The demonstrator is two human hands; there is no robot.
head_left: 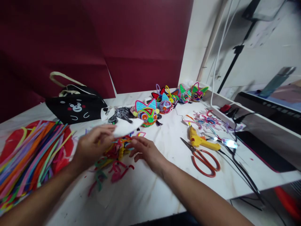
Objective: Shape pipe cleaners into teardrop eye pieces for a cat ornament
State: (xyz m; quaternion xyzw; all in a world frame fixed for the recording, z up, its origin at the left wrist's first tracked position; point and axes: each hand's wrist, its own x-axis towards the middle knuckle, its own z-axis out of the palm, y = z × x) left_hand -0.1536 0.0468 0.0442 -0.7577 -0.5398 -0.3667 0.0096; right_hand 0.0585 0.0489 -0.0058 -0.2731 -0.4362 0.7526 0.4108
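Observation:
My left hand (92,146) is closed on a white sheet of paper (125,128), holding it just above a heap of bent, coloured pipe-cleaner pieces (113,163) on the white table (150,191). My right hand (147,150) lies beside it, fingers spread and reaching into the same heap, touching the coloured pieces. Behind the paper stands a colourful pipe-cleaner cat head (147,114) with blue ears.
A thick bundle of straight coloured pipe cleaners (28,157) lies at the left. A black tote bag (75,105) sits behind. More cat heads (183,94) line the back. Red-handled scissors (202,158), a yellow glue gun (199,139), glasses (225,141) and cables lie right.

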